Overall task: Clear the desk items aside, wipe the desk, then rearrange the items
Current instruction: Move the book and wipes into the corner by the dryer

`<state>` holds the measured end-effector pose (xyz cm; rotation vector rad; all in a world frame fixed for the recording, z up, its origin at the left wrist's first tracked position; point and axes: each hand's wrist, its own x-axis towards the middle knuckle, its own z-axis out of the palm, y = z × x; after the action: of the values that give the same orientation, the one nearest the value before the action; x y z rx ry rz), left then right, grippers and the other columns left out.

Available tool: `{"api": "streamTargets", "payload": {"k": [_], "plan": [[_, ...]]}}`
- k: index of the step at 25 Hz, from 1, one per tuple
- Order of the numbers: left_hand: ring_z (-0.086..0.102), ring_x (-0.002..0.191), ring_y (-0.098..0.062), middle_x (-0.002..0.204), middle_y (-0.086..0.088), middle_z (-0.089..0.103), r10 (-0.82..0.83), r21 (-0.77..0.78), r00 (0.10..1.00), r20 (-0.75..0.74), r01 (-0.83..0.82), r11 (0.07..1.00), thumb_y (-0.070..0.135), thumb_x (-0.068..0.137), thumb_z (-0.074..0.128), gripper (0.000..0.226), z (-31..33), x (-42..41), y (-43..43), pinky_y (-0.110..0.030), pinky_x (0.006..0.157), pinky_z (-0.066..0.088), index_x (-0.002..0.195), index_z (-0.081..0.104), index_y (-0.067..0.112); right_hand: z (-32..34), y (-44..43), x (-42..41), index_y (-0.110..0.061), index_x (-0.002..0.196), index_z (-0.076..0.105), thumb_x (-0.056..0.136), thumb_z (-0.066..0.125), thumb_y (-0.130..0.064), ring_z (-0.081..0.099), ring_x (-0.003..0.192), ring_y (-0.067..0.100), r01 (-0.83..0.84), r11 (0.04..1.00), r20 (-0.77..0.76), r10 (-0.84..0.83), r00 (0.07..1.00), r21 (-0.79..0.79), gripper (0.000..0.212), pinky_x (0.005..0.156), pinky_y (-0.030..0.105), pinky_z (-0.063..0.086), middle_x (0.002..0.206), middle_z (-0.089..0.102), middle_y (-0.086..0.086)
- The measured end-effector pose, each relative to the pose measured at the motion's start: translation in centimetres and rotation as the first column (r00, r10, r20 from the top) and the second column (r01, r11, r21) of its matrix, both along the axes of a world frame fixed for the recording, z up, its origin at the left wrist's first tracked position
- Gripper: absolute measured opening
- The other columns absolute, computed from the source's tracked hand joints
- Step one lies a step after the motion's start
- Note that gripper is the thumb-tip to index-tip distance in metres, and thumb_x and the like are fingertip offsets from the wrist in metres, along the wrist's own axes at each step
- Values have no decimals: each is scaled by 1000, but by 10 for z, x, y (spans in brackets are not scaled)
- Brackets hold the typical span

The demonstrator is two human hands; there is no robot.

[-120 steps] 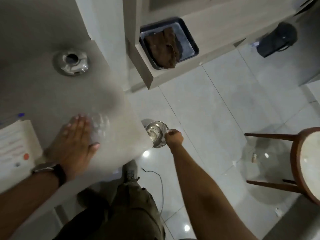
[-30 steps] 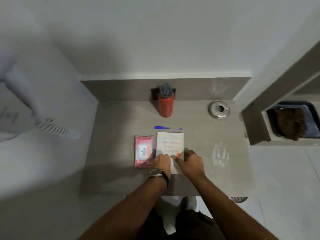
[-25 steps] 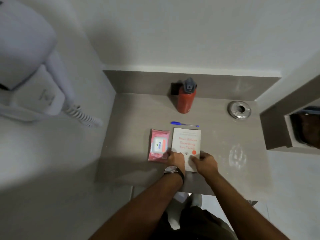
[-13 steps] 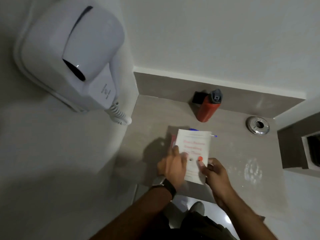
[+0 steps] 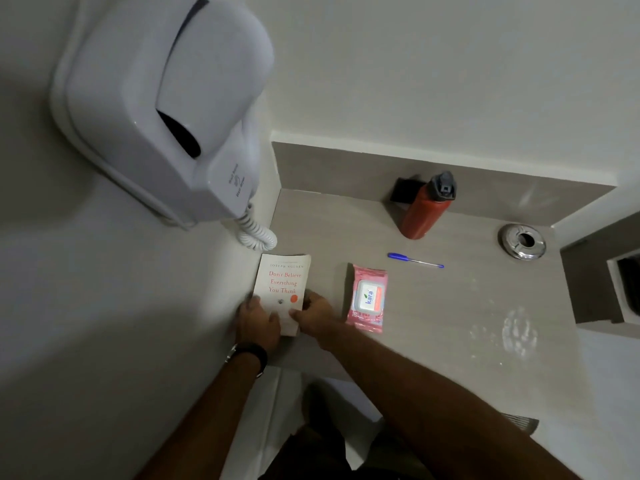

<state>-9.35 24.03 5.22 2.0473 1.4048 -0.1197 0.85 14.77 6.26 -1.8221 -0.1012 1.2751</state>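
Head view: both hands, left hand (image 5: 258,322) and right hand (image 5: 313,317), grasp the book (image 5: 282,289) at the desk's (image 5: 450,323) left edge; it should lie flat, flush with the wall.

- Illumination: dim, cool grey overall; walls read flat and murky.
- Shadows: soft dark patch behind the red bottle (image 5: 424,211); heavy shade under the desk (image 5: 460,306) edge and along both forearms.
- Glare: pale mottled reflection on the desk surface at right; small glints on the metal ashtray (image 5: 522,241).
- Distortion: wide-angle bending; the wall-mounted hair dryer (image 5: 162,109) looms oversized at upper left.
- Focus: book (image 5: 282,289) title legible; frame edges soft, slightly smeared.
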Motion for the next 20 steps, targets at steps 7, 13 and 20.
{"api": "streamTargets", "payload": {"k": [7,13,20], "plan": [[63,115,-32,156,-20,32,-133,49,961,-243,149,988,17,97,50,35,1,-4,-19,-43,92,56,131,52,8,6,-8,21,-9,125,71,102,65,-38,78,100,27,-341,910,367,408,836,-236,37,85,35,63,114,79,9],[68,105,-27,122,-9,70,-408,188,913,-23,405,895,26,97,50,32,18,32,-43,-35,85,54,125,63,17,6,-101,55,-25,98,68,98,63,-40,66,81,18,211,953,789,45,613,-218,16,73,34,55,90,71,-3],[68,101,-17,115,-3,73,-374,-214,912,170,405,889,27,93,66,25,11,86,-86,-30,84,57,116,66,17,-17,-141,57,-9,127,68,104,62,-33,71,113,28,188,938,481,-27,876,-291,34,90,30,53,127,74,11]]}}
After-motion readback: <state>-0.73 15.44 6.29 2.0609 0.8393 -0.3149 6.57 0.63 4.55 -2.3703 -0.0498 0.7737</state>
